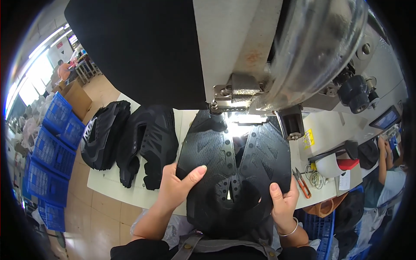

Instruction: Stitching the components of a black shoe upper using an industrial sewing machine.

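Note:
A black shoe upper (208, 151) lies spread out under the lit head of an eyelet machine (239, 93). Two rows of round holes run along its throat, and its far end is hidden beneath the machine. My left hand (175, 186) grips the upper's left edge, thumb on top and fingers underneath. On the opposite edge, my right hand (284, 203) holds it the same way, with a bracelet on the wrist. The near part of the upper overhangs the table's front edge. Left of it, more black shoe uppers (161, 132) rest on the white table (115, 184).
Orange-handled thread snips (305, 188) and a coiled cord (317, 178) lie on the right. A clear plastic tube (314, 47) runs beside the machine head. Blue crates (52, 149) are stacked on the floor at left. Another person's arm (382, 158) shows at far right.

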A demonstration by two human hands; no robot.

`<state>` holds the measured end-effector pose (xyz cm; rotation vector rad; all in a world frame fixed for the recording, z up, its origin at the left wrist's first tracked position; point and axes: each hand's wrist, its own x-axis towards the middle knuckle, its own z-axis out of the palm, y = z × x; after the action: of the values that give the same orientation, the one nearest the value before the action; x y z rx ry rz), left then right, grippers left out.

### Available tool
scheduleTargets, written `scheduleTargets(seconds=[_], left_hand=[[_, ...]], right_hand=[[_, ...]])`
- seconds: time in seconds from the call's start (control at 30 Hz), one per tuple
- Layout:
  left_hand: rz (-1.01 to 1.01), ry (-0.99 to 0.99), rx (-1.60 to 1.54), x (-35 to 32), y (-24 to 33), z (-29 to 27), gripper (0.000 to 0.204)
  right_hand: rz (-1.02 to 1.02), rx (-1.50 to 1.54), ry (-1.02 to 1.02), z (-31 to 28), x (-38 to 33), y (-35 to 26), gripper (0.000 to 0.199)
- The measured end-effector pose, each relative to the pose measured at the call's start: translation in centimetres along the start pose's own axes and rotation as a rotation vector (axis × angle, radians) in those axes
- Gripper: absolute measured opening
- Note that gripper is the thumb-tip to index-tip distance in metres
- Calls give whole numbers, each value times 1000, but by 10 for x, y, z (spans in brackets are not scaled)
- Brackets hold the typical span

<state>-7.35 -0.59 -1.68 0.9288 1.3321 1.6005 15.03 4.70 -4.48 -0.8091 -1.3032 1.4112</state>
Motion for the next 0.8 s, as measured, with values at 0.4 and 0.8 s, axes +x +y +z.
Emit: scheduleTargets(seconds=[0.4, 0.8], left_hand=[[44, -59, 20, 44, 16, -6, 22], [130, -42, 76, 77, 24, -6, 31]], right_hand=[[-79, 36, 4, 11, 42, -5, 26], [-103, 42, -19, 6, 74, -5, 23]])
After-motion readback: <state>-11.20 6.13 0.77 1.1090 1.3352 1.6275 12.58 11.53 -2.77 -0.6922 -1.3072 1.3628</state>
